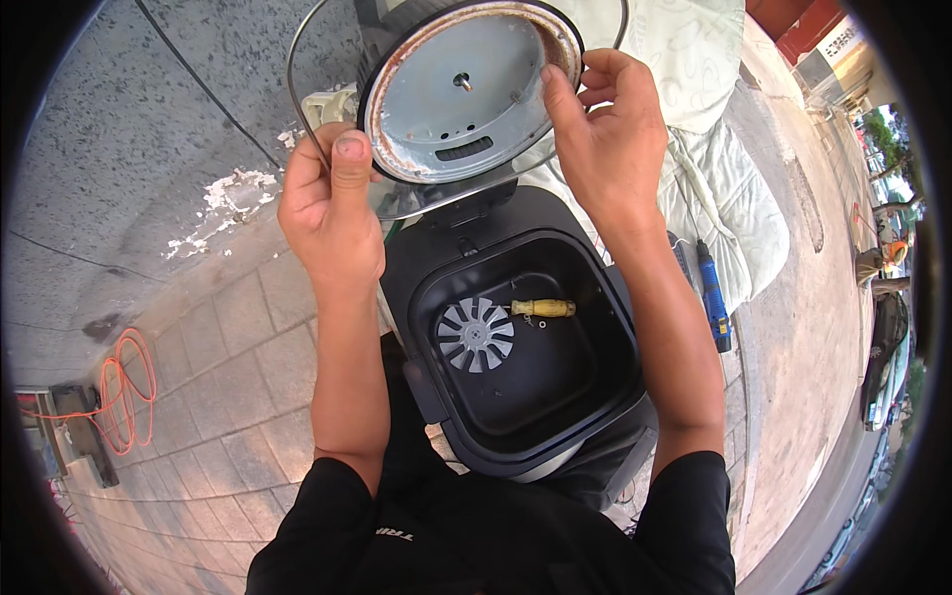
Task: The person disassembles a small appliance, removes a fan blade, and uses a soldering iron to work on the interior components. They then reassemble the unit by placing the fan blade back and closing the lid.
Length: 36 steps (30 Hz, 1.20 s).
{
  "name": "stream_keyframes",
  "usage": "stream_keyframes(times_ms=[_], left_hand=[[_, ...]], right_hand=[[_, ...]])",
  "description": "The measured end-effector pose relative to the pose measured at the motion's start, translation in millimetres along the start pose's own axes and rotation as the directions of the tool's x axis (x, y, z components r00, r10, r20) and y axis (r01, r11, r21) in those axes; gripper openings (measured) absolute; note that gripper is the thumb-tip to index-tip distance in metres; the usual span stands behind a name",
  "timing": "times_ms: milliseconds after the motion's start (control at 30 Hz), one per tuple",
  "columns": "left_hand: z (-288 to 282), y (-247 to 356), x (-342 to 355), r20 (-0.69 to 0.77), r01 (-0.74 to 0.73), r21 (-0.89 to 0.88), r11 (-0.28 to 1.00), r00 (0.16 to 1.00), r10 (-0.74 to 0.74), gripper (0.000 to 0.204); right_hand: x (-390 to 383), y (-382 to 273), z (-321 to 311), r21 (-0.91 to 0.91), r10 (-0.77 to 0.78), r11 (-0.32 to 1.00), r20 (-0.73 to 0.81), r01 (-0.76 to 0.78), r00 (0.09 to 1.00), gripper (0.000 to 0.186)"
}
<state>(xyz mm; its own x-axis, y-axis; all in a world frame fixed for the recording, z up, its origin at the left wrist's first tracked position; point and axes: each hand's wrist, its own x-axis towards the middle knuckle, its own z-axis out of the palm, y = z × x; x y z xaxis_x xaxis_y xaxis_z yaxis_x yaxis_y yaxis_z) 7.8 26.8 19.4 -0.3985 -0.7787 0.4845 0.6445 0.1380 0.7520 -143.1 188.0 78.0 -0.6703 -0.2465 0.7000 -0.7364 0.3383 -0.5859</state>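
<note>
A round metal pan (446, 94) with a brown-stained rim and a small shaft at its centre is tilted toward me under the raised lid of a black cooking appliance (412, 268). My left hand (332, 203) closes on its left edge, thumb on the rim. On the other side, my right hand (620, 134) grips the right edge, thumb over the rim and fingers behind. Below, in the black square pot (545, 382), lie a grey fan wheel (476, 334), a yellow-handled screwdriver (543, 308) and a tiny ring (542, 324).
A curved metal rod (291, 69) loops around the pan. To the right lie a blue pen-shaped tool (712, 297) and a pale quilted cloth (734, 188). A coiled orange cord (124, 397) rests on paving at left, beside a grey wall (198, 109) with peeling patches.
</note>
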Motion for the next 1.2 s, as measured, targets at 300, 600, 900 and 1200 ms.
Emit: stream_keyframes(times_ms=[300,600,900,1200], left_hand=[[3,0,-4,-0.029,-0.050,-0.017,0.999,0.998,0.049,0.025],[8,3,-3,-0.070,-0.004,-0.045,0.999,0.998,0.000,0.023],[8,1,-3,-0.040,-0.028,-0.035,0.999,0.999,0.026,0.026],[7,-2,-2,-0.035,-0.116,0.061,0.991,0.992,0.118,0.023]], right_hand=[[8,4,8,0.101,-0.001,0.995,-0.065,0.008,0.998,0.023],[12,6,5,0.080,-0.070,0.994,-0.046,0.073,0.997,0.022],[12,11,1,0.081,-0.068,0.994,-0.013,0.069,0.998,0.027],[9,12,0,0.057,-0.130,0.990,-0.038,0.132,0.991,0.028]])
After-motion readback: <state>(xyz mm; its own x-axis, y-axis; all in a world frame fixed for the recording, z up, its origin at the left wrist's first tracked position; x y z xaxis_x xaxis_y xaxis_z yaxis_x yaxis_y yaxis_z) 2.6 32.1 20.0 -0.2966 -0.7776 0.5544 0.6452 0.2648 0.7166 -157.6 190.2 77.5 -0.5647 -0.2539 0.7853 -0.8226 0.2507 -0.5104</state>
